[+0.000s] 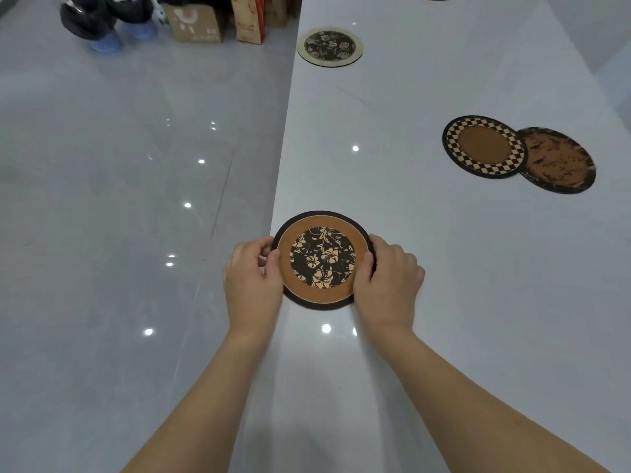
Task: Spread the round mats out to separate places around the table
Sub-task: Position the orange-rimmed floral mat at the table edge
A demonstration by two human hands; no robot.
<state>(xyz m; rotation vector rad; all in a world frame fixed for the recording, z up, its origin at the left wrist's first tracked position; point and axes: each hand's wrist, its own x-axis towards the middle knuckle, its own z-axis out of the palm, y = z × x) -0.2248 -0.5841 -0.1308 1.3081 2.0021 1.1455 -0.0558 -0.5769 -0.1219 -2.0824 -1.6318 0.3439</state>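
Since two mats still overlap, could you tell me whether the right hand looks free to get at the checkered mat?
Probably yes, once it lets go. The right hand now grips the floral mat with the left hand. The checkered mat lies on top of the marbled mat, and the table between is bare.

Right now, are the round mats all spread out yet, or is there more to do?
Partly. The pale-rimmed flower mat lies alone far up the table, so it looks placed. Both hands, left hand and right hand, grip the brown flower mat at the near left edge. Still left: the checkered mat overlaps the marbled mat.
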